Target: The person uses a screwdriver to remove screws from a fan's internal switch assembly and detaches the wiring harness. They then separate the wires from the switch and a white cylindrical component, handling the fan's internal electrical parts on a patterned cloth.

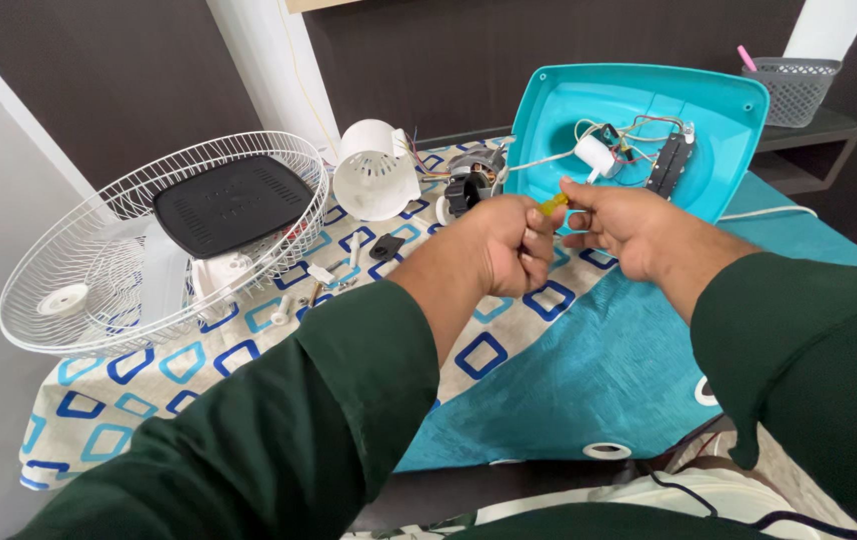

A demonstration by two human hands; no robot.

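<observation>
Nearest, 2 dark green sleeves (279,440) reach forward over a teal cloth (589,380) laid on a patterned table cover (149,390) with blue squares. The left hand (509,245) is clenched into a fist, and the right hand (624,230) pinches with thumb and fingertips – between them sits a small yellow handle (553,204), probably a screwdriver's. Its long axis seems to run roughly 9-to-3 o'clock, from fist to fingertips, with both hands touching it; most of it is hidden, so which hand carries the weight I cannot tell. Just past the knuckles, at 12 o'clock, lies an upturned teal fan base (719,110) showing wires and a white capacitor (597,156). At 11 o'clock sit the bare motor (471,182) and a white motor housing (374,172). Farther off at 10 o'clock rests a white wire fan guard (99,260) holding a black cover plate (234,203). At 1 o'clock, far back, stands a grey basket (794,90).
</observation>
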